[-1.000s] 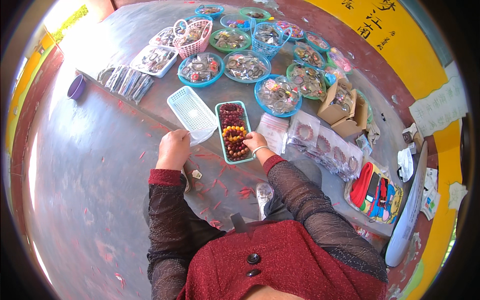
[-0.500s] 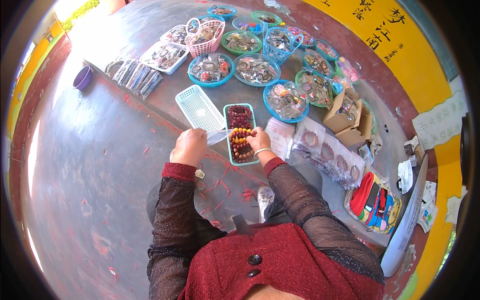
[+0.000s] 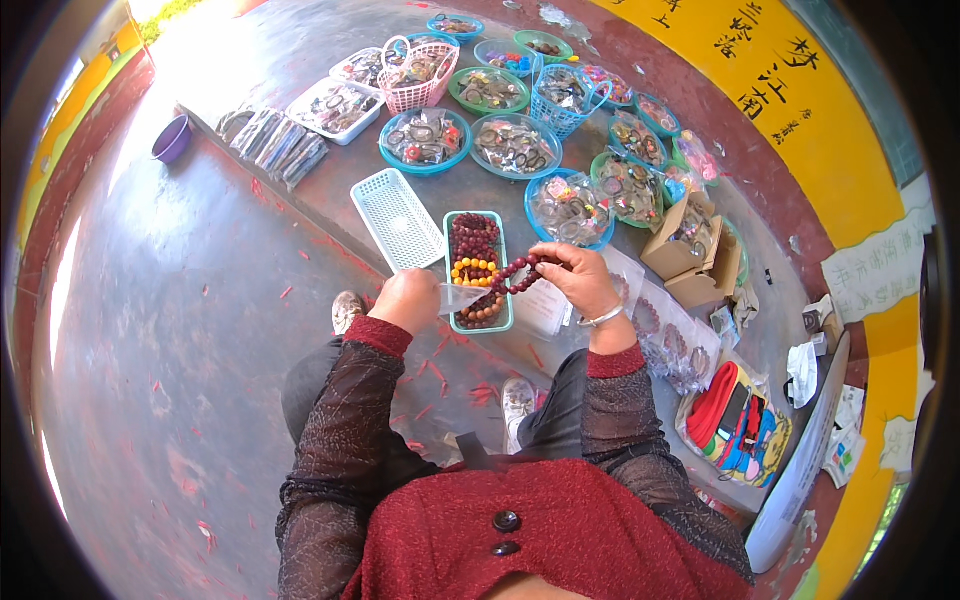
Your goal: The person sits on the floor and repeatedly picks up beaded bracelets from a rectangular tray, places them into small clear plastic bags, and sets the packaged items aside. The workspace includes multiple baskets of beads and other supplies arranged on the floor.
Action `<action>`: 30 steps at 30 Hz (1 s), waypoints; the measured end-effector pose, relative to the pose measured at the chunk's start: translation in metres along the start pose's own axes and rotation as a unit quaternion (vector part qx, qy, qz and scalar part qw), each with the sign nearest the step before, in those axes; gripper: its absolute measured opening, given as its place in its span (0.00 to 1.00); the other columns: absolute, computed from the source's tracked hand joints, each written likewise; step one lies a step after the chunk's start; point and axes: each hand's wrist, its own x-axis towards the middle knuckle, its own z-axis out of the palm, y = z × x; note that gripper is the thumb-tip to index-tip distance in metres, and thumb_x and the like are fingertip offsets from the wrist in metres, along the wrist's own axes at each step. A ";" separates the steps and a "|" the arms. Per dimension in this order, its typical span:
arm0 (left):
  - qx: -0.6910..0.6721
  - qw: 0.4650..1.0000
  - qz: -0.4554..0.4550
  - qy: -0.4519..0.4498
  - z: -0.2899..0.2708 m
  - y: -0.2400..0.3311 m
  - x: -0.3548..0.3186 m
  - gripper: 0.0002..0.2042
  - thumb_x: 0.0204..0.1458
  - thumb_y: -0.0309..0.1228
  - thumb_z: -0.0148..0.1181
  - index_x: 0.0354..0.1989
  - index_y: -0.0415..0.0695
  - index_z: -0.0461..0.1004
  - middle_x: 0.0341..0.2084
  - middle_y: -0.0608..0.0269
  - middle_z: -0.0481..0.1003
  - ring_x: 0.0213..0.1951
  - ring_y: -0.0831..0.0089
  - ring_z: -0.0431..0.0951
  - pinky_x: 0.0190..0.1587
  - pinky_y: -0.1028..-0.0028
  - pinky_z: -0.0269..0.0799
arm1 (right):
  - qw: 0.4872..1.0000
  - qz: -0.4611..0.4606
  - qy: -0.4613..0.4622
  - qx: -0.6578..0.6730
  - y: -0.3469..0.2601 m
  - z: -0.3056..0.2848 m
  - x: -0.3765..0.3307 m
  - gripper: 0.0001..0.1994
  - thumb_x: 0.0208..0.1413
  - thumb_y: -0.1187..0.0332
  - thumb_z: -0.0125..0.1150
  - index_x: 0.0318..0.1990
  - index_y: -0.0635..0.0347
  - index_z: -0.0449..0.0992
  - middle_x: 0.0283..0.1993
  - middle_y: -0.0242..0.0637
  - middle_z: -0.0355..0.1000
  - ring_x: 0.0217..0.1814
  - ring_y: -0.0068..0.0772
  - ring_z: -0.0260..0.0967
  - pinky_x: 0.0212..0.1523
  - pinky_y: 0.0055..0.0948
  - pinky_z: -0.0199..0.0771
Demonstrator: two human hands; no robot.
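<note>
You held one dark red bead bracelet (image 3: 517, 272) in your right hand (image 3: 578, 280), fingers pinched shut on it, strand hanging over the green tray (image 3: 503, 302). Your left hand (image 3: 410, 298) was closed on one small clear plastic bag (image 3: 462, 297), its open end toward the bracelet. Hands were near each other, not touching, just above the tray's near end.

The tray held dark red beads and one yellow-orange strand. One empty white basket (image 3: 397, 218) lay touching the tray's left side. Beyond: one pink handled basket (image 3: 418, 68), one blue handled basket (image 3: 562, 95), one white tray (image 3: 333, 108) of packed items, and about ten round blue and green dishes, e.g. (image 3: 425, 140), all filled with bagged trinkets. Exact dish count unclear at the rim. Two open cardboard boxes (image 3: 690, 245) sat right of your right hand. One purple bowl (image 3: 171, 139) stood well apart, far left. Two shoes (image 3: 517, 400) showed below your forearms.
</note>
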 end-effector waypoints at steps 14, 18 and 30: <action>-0.058 0.995 0.045 -0.067 0.020 0.033 0.002 0.10 0.45 0.32 0.51 0.24 0.38 0.74 0.21 0.46 0.72 0.28 0.52 0.74 0.32 0.61 0.69 | 0.996 -0.024 -0.075 0.028 -0.023 0.006 -0.022 0.11 0.47 0.77 0.59 0.40 0.64 0.76 0.35 0.36 0.73 0.37 0.23 0.69 0.38 0.20 0.68; -0.068 0.991 0.083 -0.086 0.015 0.034 0.004 0.10 0.46 0.33 0.52 0.25 0.38 0.75 0.22 0.47 0.73 0.28 0.53 0.74 0.32 0.62 0.69 | 0.996 -0.036 -0.081 -0.008 -0.019 0.005 -0.020 0.11 0.46 0.77 0.59 0.40 0.64 0.76 0.35 0.37 0.73 0.36 0.24 0.69 0.38 0.20 0.68; -0.091 0.980 0.145 -0.105 0.013 0.037 0.000 0.10 0.47 0.32 0.49 0.27 0.40 0.74 0.24 0.49 0.73 0.28 0.51 0.73 0.32 0.61 0.68 | 0.960 -0.096 -0.153 -0.216 -0.021 0.031 -0.023 0.08 0.43 0.74 0.57 0.33 0.61 0.71 0.31 0.40 0.72 0.35 0.40 0.70 0.35 0.30 0.69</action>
